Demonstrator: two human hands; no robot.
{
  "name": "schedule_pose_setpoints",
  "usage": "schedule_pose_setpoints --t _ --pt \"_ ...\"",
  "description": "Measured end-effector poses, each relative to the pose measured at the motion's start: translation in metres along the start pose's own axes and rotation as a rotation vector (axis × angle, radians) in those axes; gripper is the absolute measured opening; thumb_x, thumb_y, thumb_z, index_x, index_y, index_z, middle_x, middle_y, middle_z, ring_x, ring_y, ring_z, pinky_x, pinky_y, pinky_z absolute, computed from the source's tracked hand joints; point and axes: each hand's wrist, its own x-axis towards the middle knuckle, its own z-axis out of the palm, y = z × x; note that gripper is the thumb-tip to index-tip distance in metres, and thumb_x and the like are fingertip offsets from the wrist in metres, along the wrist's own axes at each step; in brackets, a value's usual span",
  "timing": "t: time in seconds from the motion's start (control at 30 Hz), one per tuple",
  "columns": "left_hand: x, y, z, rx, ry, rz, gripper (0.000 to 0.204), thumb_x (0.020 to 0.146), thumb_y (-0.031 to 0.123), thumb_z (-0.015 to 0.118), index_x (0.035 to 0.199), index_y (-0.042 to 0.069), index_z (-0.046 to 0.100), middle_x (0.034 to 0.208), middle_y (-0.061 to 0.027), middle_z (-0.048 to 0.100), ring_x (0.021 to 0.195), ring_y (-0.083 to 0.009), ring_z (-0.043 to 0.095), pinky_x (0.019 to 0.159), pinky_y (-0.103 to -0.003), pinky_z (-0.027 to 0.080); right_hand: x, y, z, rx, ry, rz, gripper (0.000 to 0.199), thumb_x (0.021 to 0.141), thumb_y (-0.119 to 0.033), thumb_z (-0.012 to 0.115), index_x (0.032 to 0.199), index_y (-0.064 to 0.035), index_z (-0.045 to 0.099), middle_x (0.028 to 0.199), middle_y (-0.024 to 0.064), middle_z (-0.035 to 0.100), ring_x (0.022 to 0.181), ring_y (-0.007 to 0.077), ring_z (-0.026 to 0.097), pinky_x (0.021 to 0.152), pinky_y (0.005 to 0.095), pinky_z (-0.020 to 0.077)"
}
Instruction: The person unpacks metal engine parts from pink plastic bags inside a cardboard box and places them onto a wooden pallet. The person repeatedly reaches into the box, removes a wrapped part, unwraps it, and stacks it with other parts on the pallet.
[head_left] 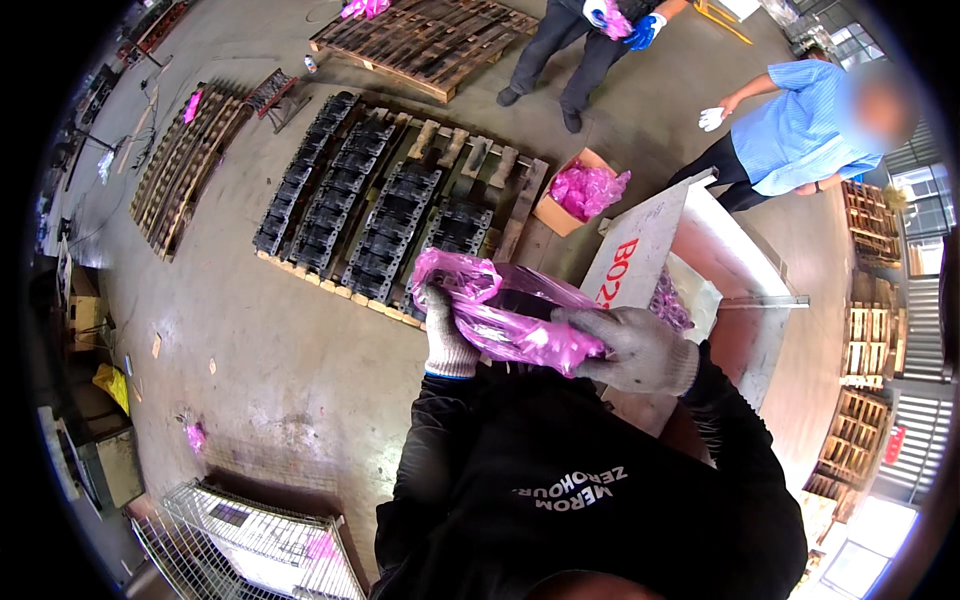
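Observation:
A pink translucent plastic bag (pixel 510 332) is stretched between my two gloved hands in front of my chest. Something dark and long (pixel 522 304) shows through the film; its exact kind is hard to make out. My left hand (pixel 446 335), in a grey glove, is closed on the bag's left end, where the film bunches up. At the other end my right hand (pixel 635 350), gloved alike, grips the bag with its fingers over the top. Part of the left fingers is hidden by the plastic.
Beyond my hands, a wooden pallet (pixel 510 235) carries rows of black metal parts (pixel 395 225). A cardboard box (pixel 556 215) holds crumpled pink film. To the right stands a large white crate (pixel 640 245) with pink-wrapped pieces. Two people stand farther back. A wire cage (pixel 250 545) is lower left.

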Motion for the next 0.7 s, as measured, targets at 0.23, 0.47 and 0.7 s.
schedule_pose_setpoints --t 0.23,0.47,0.7 --pt "-0.007 -0.001 0.009 0.128 0.002 0.087 0.087 0.088 0.067 0.064 0.148 0.008 0.042 0.14 -0.0152 0.055 0.123 -0.034 0.059 0.103 -0.05 0.052 0.008 0.005 -0.002 -0.028 -0.241 -0.217 0.023 0.074 -0.013 0.076 0.095 -0.0047 0.071 0.099 0.0085 0.07 0.098 0.0279 0.066 0.082 0.0408 0.055" --pt "-0.012 0.005 0.033 0.059 0.046 0.185 0.08 0.093 0.064 0.061 0.146 0.007 0.043 0.138 -0.0174 0.057 0.119 -0.0355 0.062 0.101 -0.051 0.053 0.01 0.008 0.004 -0.225 -0.165 -0.334 0.021 0.068 -0.012 0.073 0.088 -0.0048 0.071 0.1 0.0067 0.071 0.104 0.0258 0.065 0.101 0.0419 0.0484" --pt "-0.013 0.009 0.042 -0.022 0.046 0.26 0.064 0.097 0.052 0.061 0.141 0.006 0.049 0.132 -0.0176 0.061 0.112 -0.0353 0.066 0.097 -0.051 0.055 0.015 -0.009 -0.014 -0.588 -0.184 -0.367 0.025 0.069 -0.024 0.073 0.089 -0.0102 0.07 0.092 0.0026 0.068 0.102 0.0202 0.063 0.114 0.0458 0.0358"
